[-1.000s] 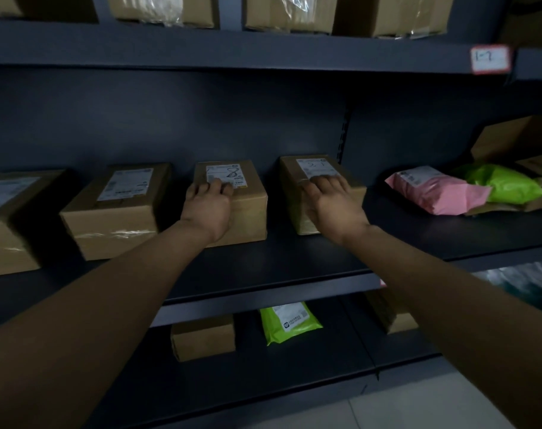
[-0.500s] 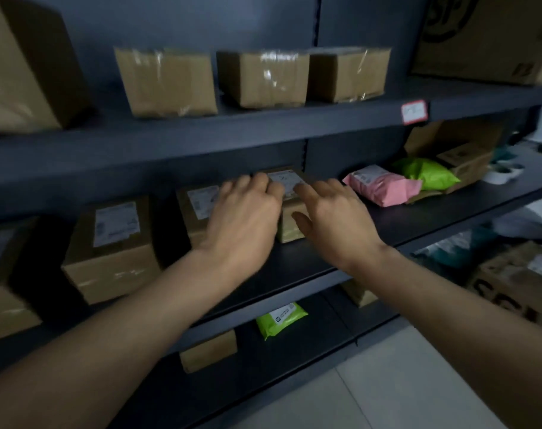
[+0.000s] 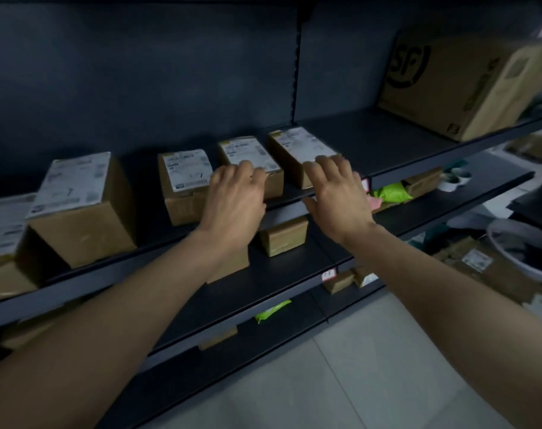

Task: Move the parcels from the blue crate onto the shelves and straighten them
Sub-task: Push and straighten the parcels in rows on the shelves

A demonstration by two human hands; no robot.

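Our left hand [image 3: 235,209], fingers loosely bent and gripping nothing, is resting against the front top edge of the third cardboard parcel [image 3: 248,153]. Our right hand [image 3: 339,196], fingers spread and straight, is touching the front edge of the end cardboard parcel [image 3: 300,144] just beside it. Both parcels are sitting label-up on the dark metal shelf [image 3: 393,134]. We are judging this to be the straightening step. Next we are needing a light, even push to square both boxes with the row. The blue crate is lying out of view.
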